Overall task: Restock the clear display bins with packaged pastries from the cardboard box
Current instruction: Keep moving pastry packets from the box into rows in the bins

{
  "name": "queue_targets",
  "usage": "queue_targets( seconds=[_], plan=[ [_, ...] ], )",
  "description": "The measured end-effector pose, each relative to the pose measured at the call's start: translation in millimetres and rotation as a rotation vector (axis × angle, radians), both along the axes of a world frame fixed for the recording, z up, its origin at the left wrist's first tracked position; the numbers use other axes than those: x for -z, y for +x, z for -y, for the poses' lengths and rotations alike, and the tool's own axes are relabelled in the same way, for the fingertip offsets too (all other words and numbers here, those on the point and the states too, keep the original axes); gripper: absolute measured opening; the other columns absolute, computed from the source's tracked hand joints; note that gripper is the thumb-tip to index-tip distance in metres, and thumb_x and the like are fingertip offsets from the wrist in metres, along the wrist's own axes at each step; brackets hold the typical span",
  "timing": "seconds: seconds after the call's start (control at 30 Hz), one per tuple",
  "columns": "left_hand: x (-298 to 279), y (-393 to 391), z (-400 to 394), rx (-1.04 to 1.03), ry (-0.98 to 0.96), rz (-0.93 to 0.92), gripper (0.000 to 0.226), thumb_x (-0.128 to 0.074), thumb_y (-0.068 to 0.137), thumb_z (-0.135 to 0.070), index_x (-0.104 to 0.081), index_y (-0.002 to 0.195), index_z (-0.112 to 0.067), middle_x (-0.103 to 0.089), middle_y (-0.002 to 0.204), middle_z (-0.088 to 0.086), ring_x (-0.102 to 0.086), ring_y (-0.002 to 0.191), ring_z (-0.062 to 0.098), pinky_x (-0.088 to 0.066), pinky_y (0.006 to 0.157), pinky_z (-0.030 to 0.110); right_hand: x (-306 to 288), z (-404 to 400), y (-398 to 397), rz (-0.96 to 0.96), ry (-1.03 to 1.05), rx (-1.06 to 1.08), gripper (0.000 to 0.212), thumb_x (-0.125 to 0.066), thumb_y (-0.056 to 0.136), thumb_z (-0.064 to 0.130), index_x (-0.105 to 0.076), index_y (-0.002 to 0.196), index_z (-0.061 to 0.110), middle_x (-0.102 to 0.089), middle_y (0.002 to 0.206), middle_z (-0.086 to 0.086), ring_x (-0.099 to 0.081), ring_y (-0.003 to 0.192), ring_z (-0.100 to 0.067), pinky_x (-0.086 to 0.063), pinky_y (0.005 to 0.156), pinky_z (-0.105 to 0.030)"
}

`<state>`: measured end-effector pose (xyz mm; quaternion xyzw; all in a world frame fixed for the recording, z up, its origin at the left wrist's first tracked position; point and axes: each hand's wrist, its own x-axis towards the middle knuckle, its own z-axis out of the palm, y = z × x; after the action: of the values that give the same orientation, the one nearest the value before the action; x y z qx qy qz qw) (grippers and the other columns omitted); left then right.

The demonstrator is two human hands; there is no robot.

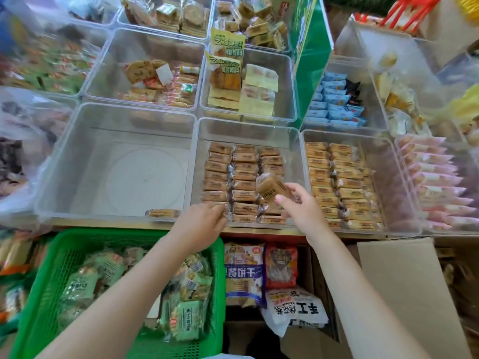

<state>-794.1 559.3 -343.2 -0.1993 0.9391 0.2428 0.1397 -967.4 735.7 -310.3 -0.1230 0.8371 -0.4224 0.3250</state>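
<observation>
Right hand pinches 1 brown wrapped pastry between thumb and fingers, held tilted above the middle clear bin. That bin holds 3 columns of matching brown pastry packs. Left hand reaches over the bin's front wall, fingers curled on the nearest pack in the left column; how firm the grip is cannot be told. Left bin holds 1 pack against its front wall. Right bin is filled with rows of lighter packs. Below the shelf: green basket of green-wrapped snacks, cardboard box with bagged goods.
</observation>
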Motion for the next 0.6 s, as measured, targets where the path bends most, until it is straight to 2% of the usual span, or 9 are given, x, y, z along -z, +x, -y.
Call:
queue_targets(
  seconds=[0.07, 0.13, 0.2, 0.33, 0.4, 0.47, 0.5, 0.6],
  plan=[
    [11.5, 19.2, -13.1, 0.001, -0.128, -0.083, 0.048, -0.039, 0.105, -0.04, -0.047, 0.146, -0.017, -0.052, 0.148, 0.003, -0.046, 0.139, 0.021, -0.027, 0.12, 0.037, -1.3, 13.6, 2.9, -0.094, 0.02, -0.093, 0.029, -0.067, 0.094, 0.025, -0.06, 0.12, 0.035, -0.063, 0.116, 0.008, -0.059, 0.102, -0.006, -0.048, 0.083, -0.025],
    [22.5, 34.5, -23.2, -0.003, -0.227, -0.115, 0.052, -0.039, 0.102, -0.039, -0.048, 0.147, -0.014, -0.049, 0.15, 0.008, -0.041, 0.143, 0.025, -0.015, 0.123, 0.038, 4.3, 33.9, 9.9, -0.156, 0.026, -0.186, 0.035, -0.069, 0.093, 0.021, -0.061, 0.124, 0.034, -0.058, 0.118, 0.004, -0.056, 0.098, -0.004, -0.045, 0.08, -0.021],
    [29.4, 45.0, -30.0, -0.022, -0.292, -0.153, 0.053, -0.044, 0.098, -0.036, -0.052, 0.143, -0.01, -0.056, 0.143, 0.01, -0.048, 0.137, 0.028, -0.015, 0.124, 0.04, 17.4, 56.5, 20.3, -0.199, 0.068, -0.322, 0.04, -0.07, 0.092, 0.023, -0.062, 0.13, 0.03, -0.054, 0.121, 0.001, -0.056, 0.1, -0.01, -0.046, 0.09, -0.027],
    [30.8, 50.0, -34.3, -0.04, -0.304, -0.209, 0.062, -0.068, 0.081, -0.023, -0.054, 0.14, -0.01, -0.061, 0.136, 0.007, -0.054, 0.13, 0.026, -0.013, 0.121, 0.04, 45.9, 89.7, 38.0, -0.093, 0.209, -0.65, 0.048, -0.061, 0.097, 0.032, -0.054, 0.144, 0.032, -0.053, 0.143, -0.001, -0.05, 0.13, -0.019, -0.041, 0.111, -0.037],
    [30.8, 50.0, -32.9, -0.057, -0.275, -0.23, 0.063, -0.07, 0.078, -0.019, -0.055, 0.139, -0.012, -0.062, 0.133, 0.006, -0.055, 0.128, 0.025, -0.013, 0.121, 0.04, 51.5, 97.5, 37.6, -0.077, 0.234, -0.638, 0.045, -0.057, 0.099, 0.031, -0.053, 0.144, 0.034, -0.058, 0.137, -0.001, -0.057, 0.119, -0.017, -0.048, 0.102, -0.036],
    [31.3, 50.0, -32.9, -0.073, -0.259, -0.247, 0.064, -0.072, 0.075, -0.016, -0.056, 0.137, -0.012, -0.063, 0.131, 0.006, -0.055, 0.126, 0.025, -0.013, 0.12, 0.039, 52.9, 101.0, 36.0, -0.06, 0.226, -0.598, 0.041, -0.058, 0.1, 0.028, -0.057, 0.14, 0.035, -0.064, 0.119, 0.004, -0.062, 0.096, -0.01, -0.052, 0.083, -0.025],
    [31.6, 50.0, -33.4, -0.075, -0.26, -0.247, 0.064, -0.072, 0.075, -0.017, -0.057, 0.137, -0.011, -0.063, 0.131, 0.006, -0.055, 0.126, 0.025, -0.012, 0.121, 0.039, 52.4, 102.1, 36.2, -0.065, 0.227, -0.6, 0.04, -0.059, 0.099, 0.028, -0.058, 0.138, 0.035, -0.064, 0.113, 0.007, -0.062, 0.092, -0.008, -0.05, 0.078, -0.022],
    [32.6, 49.6, -34.5, -0.078, -0.271, -0.233, 0.063, -0.07, 0.076, -0.02, -0.056, 0.136, -0.01, -0.061, 0.132, 0.006, -0.054, 0.128, 0.026, -0.008, 0.122, 0.039, 53.7, 102.4, 37.7, -0.086, 0.229, -0.6, 0.038, -0.06, 0.097, 0.029, -0.062, 0.134, 0.037, -0.063, 0.114, 0.008, -0.06, 0.099, -0.012, -0.049, 0.086, -0.027]
  ],
)
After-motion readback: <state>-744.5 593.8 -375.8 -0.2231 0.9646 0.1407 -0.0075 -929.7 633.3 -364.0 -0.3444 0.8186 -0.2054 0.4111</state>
